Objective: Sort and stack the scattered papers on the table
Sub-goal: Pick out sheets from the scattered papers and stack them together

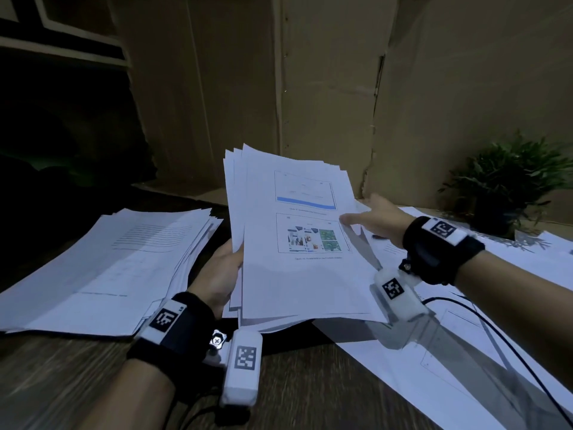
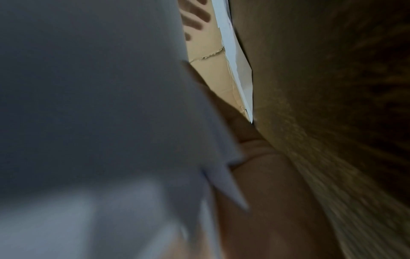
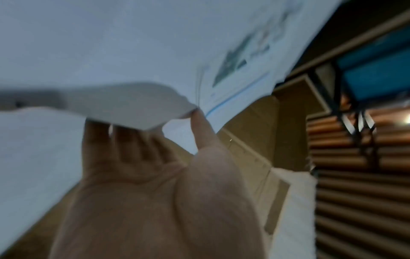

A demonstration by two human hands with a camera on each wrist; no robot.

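My left hand (image 1: pixel 229 259) grips a fanned bundle of white printed papers (image 1: pixel 297 237) by its left edge, tilted up above the table. The top sheet shows two colour figures. My right hand (image 1: pixel 356 214) pinches the bundle's right edge, thumb on top and fingers behind. In the right wrist view the right hand (image 3: pixel 155 126) has its thumb (image 3: pixel 199 128) at the edge of the bundle (image 3: pixel 111 43), with one sheet curling over the fingers. The left wrist view is blurred: the bundle's grey underside (image 2: pixel 88 105) lies beside my left hand (image 2: pixel 250 154). A gathered paper stack (image 1: pixel 108 268) lies on the left.
Loose sheets (image 1: pixel 465 352) cover the dark wooden table (image 1: pixel 310 383) on the right, with a black cable (image 1: pixel 496 330) across them. A potted plant (image 1: pixel 508 187) stands at the back right. A cardboard wall (image 1: pixel 310 88) closes off the back.
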